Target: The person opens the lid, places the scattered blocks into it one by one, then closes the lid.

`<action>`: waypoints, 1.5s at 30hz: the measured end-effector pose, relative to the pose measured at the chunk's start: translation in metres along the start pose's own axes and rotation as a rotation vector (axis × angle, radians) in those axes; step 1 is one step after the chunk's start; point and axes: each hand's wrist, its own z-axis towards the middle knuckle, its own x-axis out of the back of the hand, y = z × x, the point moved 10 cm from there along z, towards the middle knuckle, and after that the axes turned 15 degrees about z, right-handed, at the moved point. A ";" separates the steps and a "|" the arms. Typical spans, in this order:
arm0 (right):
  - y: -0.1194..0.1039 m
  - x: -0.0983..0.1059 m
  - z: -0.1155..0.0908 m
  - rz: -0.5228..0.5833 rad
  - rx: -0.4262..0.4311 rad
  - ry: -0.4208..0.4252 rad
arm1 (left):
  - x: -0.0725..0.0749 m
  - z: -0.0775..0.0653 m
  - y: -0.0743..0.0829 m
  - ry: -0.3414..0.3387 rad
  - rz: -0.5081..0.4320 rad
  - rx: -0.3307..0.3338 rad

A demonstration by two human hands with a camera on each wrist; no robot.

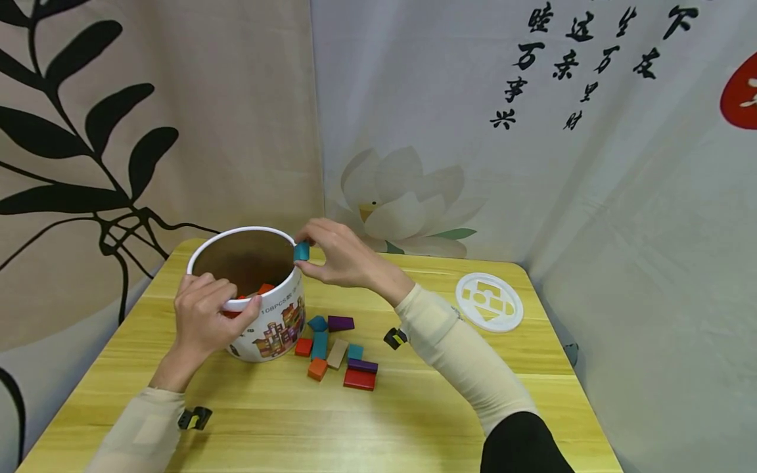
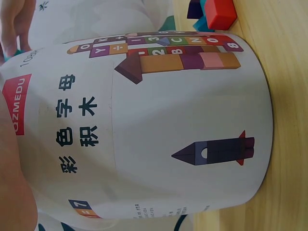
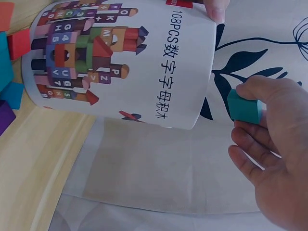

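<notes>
A white round tub [image 1: 269, 328] printed with pictures of toy blocks stands on the table's left half, its mouth facing up toward the head view. Red-orange blocks [image 1: 265, 288] show inside it. My left hand [image 1: 204, 309] grips the near left rim, thumb outside and fingers over the edge. Between thumb and fingers, my right hand [image 1: 343, 256] pinches a teal block [image 3: 244, 107] beside the tub's right rim. To the right of the tub's base lie several loose blocks: a red block [image 1: 359, 379], an orange block [image 1: 317, 369], a tan block [image 1: 338, 353] and a purple block [image 1: 341, 323] among them.
A white round lid [image 1: 514, 320] with cut-out shapes lies at the table's right rear. The yellow wooden table [image 1: 414, 420] extends toward me in front of the blocks. Behind it hangs a printed cloth [image 1: 414, 79], with another curtain at the left.
</notes>
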 end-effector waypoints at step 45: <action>0.018 -0.060 0.064 -0.134 -0.230 -0.286 | 0.002 0.001 -0.001 0.021 -0.005 -0.002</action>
